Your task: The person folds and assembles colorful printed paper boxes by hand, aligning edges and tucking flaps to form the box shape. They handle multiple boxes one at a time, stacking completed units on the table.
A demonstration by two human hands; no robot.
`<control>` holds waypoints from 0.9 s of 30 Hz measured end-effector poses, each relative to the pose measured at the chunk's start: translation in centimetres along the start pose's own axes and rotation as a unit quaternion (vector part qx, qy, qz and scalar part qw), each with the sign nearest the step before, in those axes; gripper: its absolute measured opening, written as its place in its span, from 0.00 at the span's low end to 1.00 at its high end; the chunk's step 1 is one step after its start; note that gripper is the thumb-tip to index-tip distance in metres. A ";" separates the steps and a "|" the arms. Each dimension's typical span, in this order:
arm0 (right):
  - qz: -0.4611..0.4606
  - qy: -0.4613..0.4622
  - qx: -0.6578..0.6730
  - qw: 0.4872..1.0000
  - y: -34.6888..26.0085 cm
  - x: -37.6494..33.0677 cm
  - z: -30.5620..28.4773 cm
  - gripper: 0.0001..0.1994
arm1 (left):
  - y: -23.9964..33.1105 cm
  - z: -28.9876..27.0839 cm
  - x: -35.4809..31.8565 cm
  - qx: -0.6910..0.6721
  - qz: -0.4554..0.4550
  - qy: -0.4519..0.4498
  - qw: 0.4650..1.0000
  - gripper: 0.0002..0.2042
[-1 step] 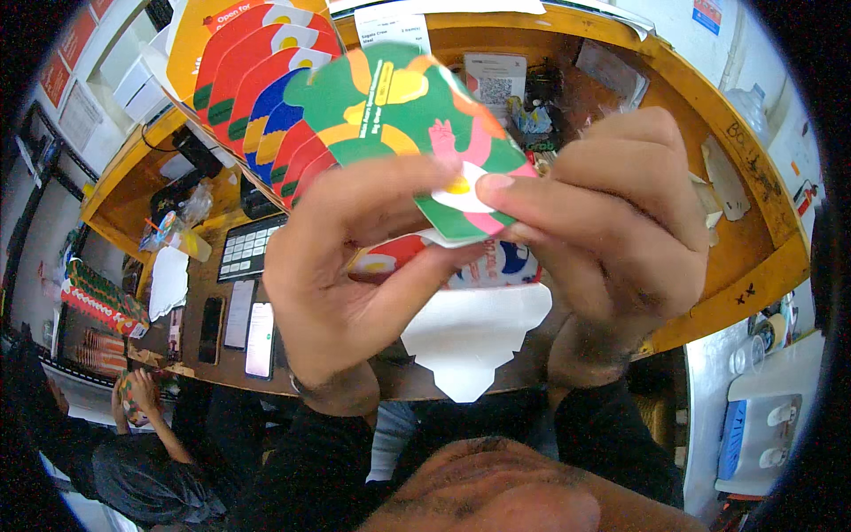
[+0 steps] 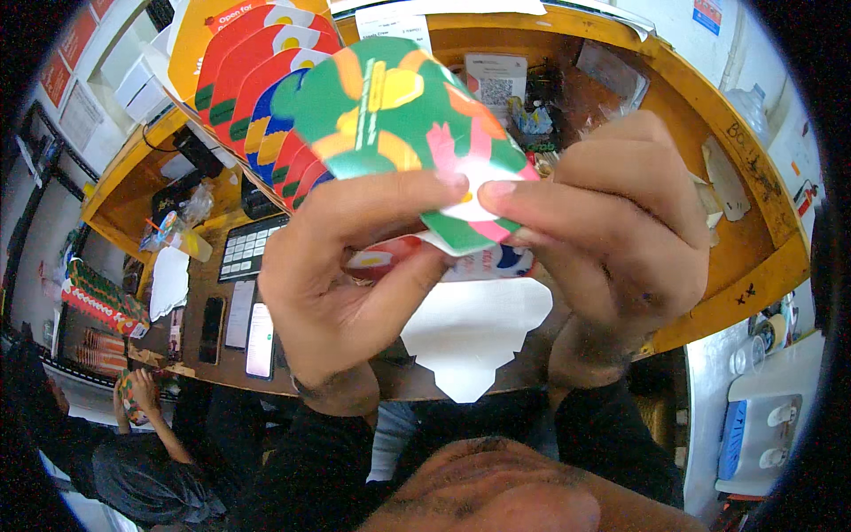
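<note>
A green cardboard carton (image 2: 381, 106) with yellow, orange and pink artwork is held up in front of me, tilted. My left hand (image 2: 332, 257) grips its lower edge, index finger on the front and thumb underneath. My right hand (image 2: 620, 222) pinches the lower right corner of the carton, its thumb pressed on a white and yellow egg-like print. Behind my fingers a red and blue printed surface shows in part; whether it belongs to the same carton I cannot tell. Below hangs a white cardboard flap (image 2: 474, 328) with stepped edges, plain side up, its upper end hidden.
Nested red, blue and orange cartons (image 2: 257, 97) stand at the upper left. Phones (image 2: 211, 328), a keypad-like panel (image 2: 250, 248) and a drink cup (image 2: 192, 244) are on the left side of the desk. A yellow wooden rim (image 2: 745, 293) curves along the right. Another person (image 2: 151, 470) sits at the lower left.
The green carton has tilted slightly, and its lower corner sits a little lower. My left index fingertip has shifted slightly to the right, close to my right thumb.
</note>
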State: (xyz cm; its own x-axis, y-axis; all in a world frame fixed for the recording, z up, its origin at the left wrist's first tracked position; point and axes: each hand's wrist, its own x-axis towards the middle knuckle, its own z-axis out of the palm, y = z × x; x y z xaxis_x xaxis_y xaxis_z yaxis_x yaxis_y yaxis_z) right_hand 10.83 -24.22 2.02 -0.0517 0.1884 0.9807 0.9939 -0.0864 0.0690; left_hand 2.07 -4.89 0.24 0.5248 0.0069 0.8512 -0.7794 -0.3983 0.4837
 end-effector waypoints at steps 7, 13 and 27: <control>0.185 -0.036 0.080 0.979 -0.7 0.8 -0.2 0.10 | -1.8 0.6 0.4 0.012 0.054 0.077 0.996 0.12; 0.324 -0.033 0.180 0.928 -1.2 1.0 -0.3 0.11 | -2.2 2.1 0.6 0.007 0.088 0.101 0.991 0.12; 0.273 0.042 0.102 0.956 -0.5 0.8 -1.1 0.08 | -1.5 0.3 1.7 -0.315 -0.090 0.095 0.940 0.49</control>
State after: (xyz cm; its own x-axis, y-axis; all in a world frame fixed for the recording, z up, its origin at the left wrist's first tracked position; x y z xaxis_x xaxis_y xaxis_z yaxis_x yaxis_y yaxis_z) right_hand 10.18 -25.08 2.97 0.4815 0.0899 0.8718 0.8726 0.0445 -0.4865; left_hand 4.22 -4.57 0.85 0.6434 0.2091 0.7364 -0.7634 0.2473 0.5967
